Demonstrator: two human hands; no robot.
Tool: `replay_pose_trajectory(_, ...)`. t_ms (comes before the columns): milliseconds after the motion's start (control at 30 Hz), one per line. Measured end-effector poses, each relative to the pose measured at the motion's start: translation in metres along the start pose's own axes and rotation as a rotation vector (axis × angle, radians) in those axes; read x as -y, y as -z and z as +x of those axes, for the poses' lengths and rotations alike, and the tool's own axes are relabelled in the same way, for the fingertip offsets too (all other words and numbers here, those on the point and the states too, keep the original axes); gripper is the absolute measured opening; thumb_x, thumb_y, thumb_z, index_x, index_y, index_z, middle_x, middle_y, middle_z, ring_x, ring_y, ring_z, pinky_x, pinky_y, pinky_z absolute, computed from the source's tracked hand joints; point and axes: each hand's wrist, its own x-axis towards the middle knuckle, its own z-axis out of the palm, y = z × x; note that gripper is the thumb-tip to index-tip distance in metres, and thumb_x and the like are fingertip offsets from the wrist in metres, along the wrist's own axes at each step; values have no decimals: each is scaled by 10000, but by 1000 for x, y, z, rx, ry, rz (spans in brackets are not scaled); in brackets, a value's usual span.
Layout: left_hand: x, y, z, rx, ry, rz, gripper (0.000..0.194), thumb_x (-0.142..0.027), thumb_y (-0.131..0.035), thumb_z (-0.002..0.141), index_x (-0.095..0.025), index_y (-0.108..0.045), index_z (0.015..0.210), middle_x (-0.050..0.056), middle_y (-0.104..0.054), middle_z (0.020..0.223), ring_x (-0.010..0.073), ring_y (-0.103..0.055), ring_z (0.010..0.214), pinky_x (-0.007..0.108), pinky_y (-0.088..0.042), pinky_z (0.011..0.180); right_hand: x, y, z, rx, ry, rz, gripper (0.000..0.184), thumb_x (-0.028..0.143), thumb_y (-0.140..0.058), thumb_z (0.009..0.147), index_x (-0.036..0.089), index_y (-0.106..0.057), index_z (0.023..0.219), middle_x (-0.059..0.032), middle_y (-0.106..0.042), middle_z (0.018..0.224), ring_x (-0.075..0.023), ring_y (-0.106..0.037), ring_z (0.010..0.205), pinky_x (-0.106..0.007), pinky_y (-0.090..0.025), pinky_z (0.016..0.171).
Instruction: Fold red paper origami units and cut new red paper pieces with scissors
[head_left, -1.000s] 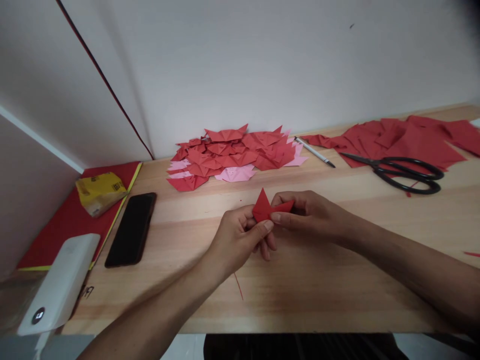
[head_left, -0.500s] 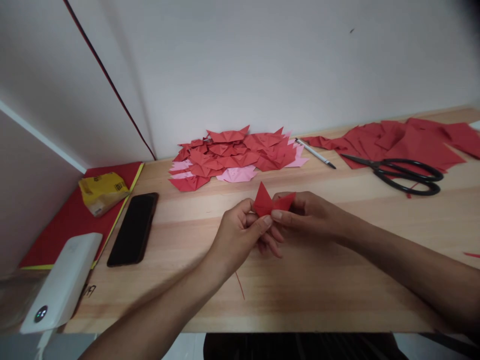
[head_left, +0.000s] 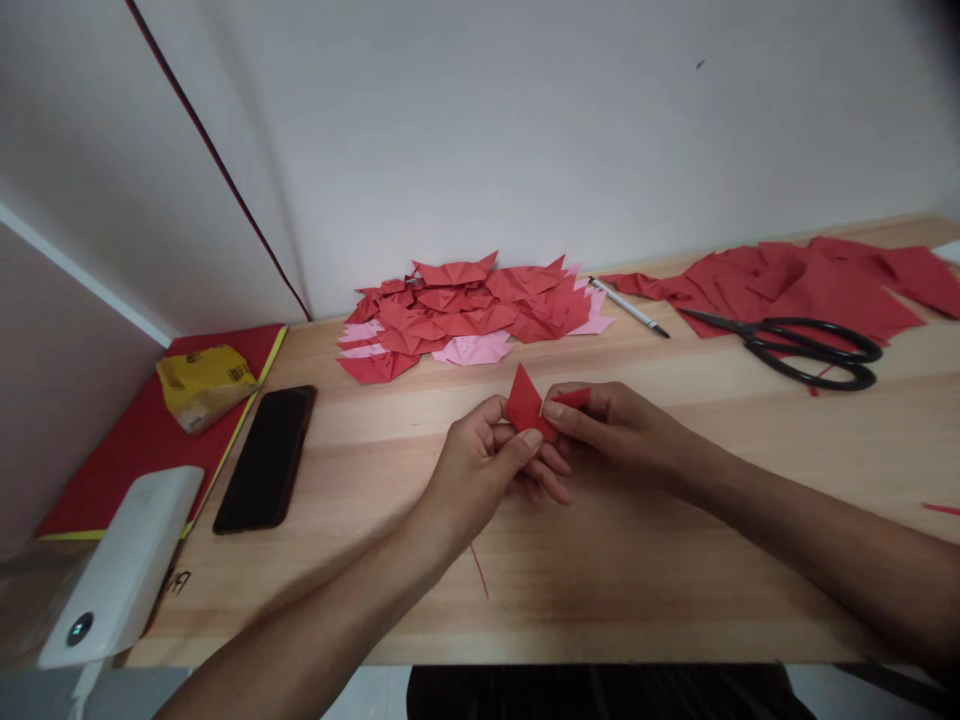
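Steadily, from my distant seat, I am watching both hands working close together over the middle of the table (head_left: 675,590), with a small folded red paper (head_left: 523,400) sitting between them. The left hand (head_left: 480,460) is coming in from the lower left, its forearm slanting up across the near edge; its thumb is pressing the near face of the paper at the bottom, while its other fingers are lying behind and below, a few tips spreading out toward the right. The right hand (head_left: 611,420) is reaching in from the right side, its forearm sloping down toward the near corner, and its thumb and forefinger are pinching the right-hand point of the paper. So neither hand is standing wide; each is gripping the same piece, and one sharp point is sticking up at the left. Compared with half a second ago, the right thumb is resting higher, covering part of that right-hand point, which is now showing less and lying flatter; earlier it was fanning out plainly. The left hand is keeping nearly the same hold. Beyond them, the heap of folded papers (head_left: 457,325) and the scissors (head_left: 754,330) are lying much as before.
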Motion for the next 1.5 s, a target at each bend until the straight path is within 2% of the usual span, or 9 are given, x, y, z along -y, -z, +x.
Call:
replay_pose_trajectory(567,6,0,5,11,-130,-38,485,-329,-594,874,-191,-300,1234,28,-703,740,187,-707,613,258,-526,578,2,-4,1,-86,-8,35,183,364,-607,861,181,-620,853,-27,-643,843,-163,-584,777,-295,-447,695)
replay_pose_trajectory(667,2,2,4,-12,-101,34,657,-317,-614,856,-214,-216,1369,38,-708,809,178,-702,639,264,-528,601,4,-1,2,-95,-24,77,170,356,-592,866,188,-615,858,0,-601,781,-140,-553,714,-278,-425,653)
replay_pose_trajectory(767,-5,9,3,-106,-213,225,763,-226,-615,845,-286,-156,1452,57,-683,1004,157,-685,771,262,-530,668,5,4,1,-57,-99,139,193,384,-582,873,192,-600,872,28,-533,690,-100,-462,583,-244,-340,530)
replay_pose_trajectory(867,-9,17,3,-140,-437,557,644,-156,-619,827,-307,-363,1398,85,-565,1265,177,-611,1030,283,-527,790,5,7,1,1,-156,207,240,423,-595,861,184,-569,860,25,-535,690,-82,-418,539,-231,-281,478)
replay_pose_trajectory(1000,-12,23,4,-147,-604,847,175,-149,-643,823,-212,-672,984,86,-495,1355,208,-497,1219,352,-450,986,5,7,1,57,-174,220,209,384,-581,870,176,-556,865,-10,-614,781,-92,-509,600,-221,-319,491)
replay_pose_trajectory(1100,-13,22,3,-145,-582,820,44,-148,-657,818,-181,-675,795,69,-607,1195,183,-565,1120,334,-456,967,5,5,1,47,-167,182,170,350,-555,883,180,-550,879,-4,-622,763,-97,-538,602,-222,-339,499)
replay_pose_trajectory(1233,-11,16,2,-159,-453,647,44,-193,-689,801,-182,-648,791,4,-674,841,126,-633,815,243,-507,761,2,3,1,12,-110,63,135,311,-584,860,183,-544,848,12,-607,694,-111,-555,600,-234,-378,529)
replay_pose_trajectory(1400,-10,13,2,-157,-332,467,150,-203,-713,768,-200,-699,918,13,-705,887,140,-654,832,233,-516,747,-1,3,1,28,-85,5,121,304,-570,870,186,-547,890,-2,-620,747,-124,-575,628,-254,-421,567)
replay_pose_trajectory(1500,-11,13,3,-128,-303,441,64,-218,-708,773,-184,-727,824,22,-711,831,144,-657,788,246,-512,756,1,2,0,67,-87,54,161,344,-572,874,187,-540,882,-4,-617,767,-123,-584,644,-260,-440,590)
